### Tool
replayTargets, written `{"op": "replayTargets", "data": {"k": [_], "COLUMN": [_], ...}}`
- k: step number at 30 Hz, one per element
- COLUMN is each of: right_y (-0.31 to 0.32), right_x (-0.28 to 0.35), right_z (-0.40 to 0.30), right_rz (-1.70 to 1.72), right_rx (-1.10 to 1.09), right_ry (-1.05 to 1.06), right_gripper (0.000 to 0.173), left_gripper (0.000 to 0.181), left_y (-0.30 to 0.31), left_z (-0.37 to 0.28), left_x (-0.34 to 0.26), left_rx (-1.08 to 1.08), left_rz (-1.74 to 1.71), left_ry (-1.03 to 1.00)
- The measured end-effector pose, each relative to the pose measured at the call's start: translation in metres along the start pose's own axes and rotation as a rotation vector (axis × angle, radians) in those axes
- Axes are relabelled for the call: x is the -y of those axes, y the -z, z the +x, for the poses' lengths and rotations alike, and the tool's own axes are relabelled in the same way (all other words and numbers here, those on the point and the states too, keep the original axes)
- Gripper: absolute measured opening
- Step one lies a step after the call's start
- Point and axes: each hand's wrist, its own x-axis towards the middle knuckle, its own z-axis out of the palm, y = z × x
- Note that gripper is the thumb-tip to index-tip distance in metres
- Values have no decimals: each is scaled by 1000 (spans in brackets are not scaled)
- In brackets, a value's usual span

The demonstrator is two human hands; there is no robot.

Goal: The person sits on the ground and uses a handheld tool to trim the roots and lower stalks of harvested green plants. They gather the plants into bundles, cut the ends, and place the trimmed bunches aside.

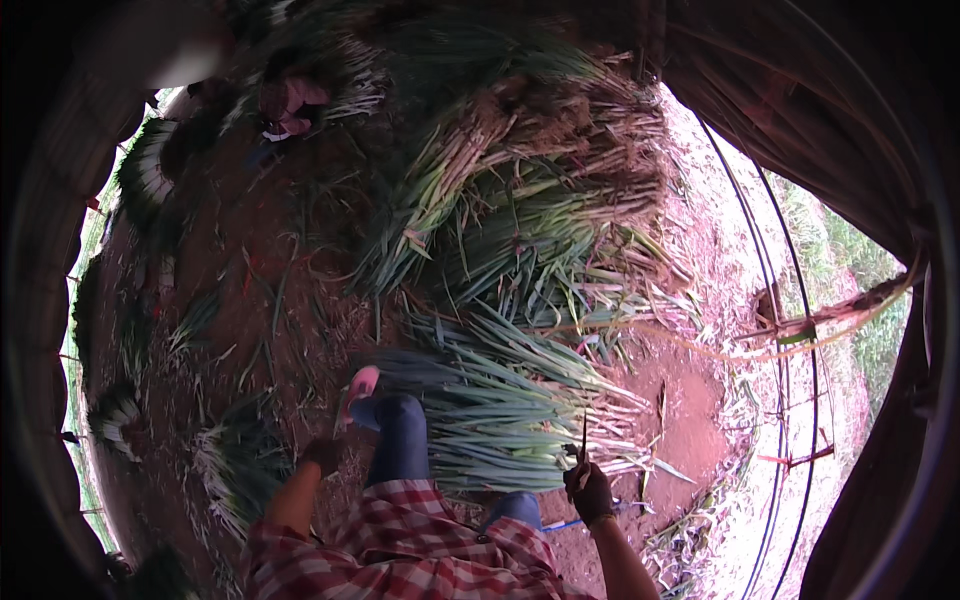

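Observation:
My right hand [589, 491], in a dark glove, grips a narrow pointed tool [584, 439], likely a knife, with its tip up in the picture. Just beyond that hand lies a spread of long green onions [502, 427], leaves to the left and pale stem ends to the right. My left hand [324, 454] is down by my left leg, dark and blurred; its fingers cannot be made out. To its left sits a bundle of green onions [232, 457] with white stems.
A big heap of untrimmed onions [555, 172] with soil on the roots rises ahead. A person [289, 105] crouches at upper left. Yellowish cord [675, 341] and dark lines [787, 375] run at right. A thin blue object [562, 525] lies near my right knee.

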Motion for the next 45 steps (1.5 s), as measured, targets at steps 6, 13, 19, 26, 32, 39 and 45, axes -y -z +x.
{"op": "replayTargets", "data": {"k": [6, 13, 19, 26, 32, 39, 45], "right_y": [-46, -142, -203, -224, -277, -276, -283], "right_x": [124, 286, 460, 509, 549, 511, 434], "right_z": [177, 433, 684, 909, 928, 952, 937], "right_rz": [-167, -412, -523, -564, -745, -308, -1304], "right_rx": [-67, -25, -46, -263, -146, -132, 59], "right_ry": [35, 125, 478, 278, 105, 240, 495], "right_gripper": [31, 36, 40, 44, 48, 41, 51], "left_gripper": [43, 43, 58, 44, 40, 37, 21], "left_y": [-1, 139, 283, 403, 380, 412, 312], "left_z": [56, 329, 551, 710, 801, 830, 904], "left_x": [109, 245, 233, 191, 180, 156, 183], "left_rx": [381, -15, -146, -207, -200, -141, -164], "left_rz": [-566, -215, -726, -1111, -1406, -817, -61], "left_ry": [482, 247, 129, 36, 160, 302, 154]}}
